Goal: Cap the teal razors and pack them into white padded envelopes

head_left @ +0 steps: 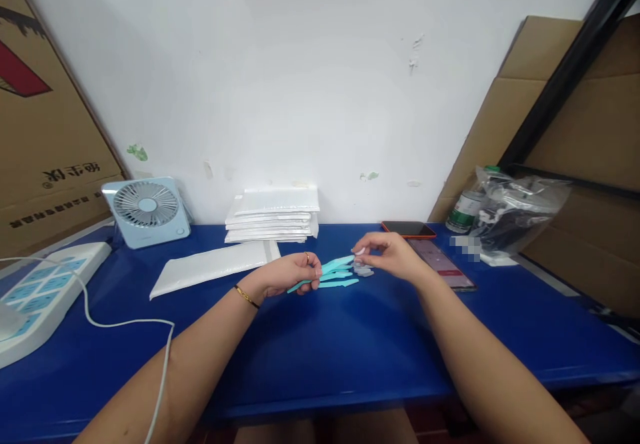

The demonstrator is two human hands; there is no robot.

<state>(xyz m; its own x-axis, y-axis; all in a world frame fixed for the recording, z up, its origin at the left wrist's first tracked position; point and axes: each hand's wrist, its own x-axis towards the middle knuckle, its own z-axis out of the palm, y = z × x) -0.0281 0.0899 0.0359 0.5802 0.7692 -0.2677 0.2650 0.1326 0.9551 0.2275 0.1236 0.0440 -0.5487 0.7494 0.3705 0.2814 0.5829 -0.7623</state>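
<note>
My left hand (293, 274) is closed around a thin teal plastic stick (327, 269) and holds it just above the blue table (350, 344). My right hand (387, 255) pinches the far tip of the same stick with thumb and forefinger. Two more teal sticks (340, 281) lie on the table right beneath, beside a small grey-clear piece (363, 270). A gold bracelet and a ring are on my left hand.
A stack of white padded envelopes (273, 216) stands at the back, with one envelope (215, 265) lying flat in front. A small blue fan (147, 211) and a power strip (40, 294) with white cable sit left. Two phones (443, 264) and a clear bag (515, 214) lie right.
</note>
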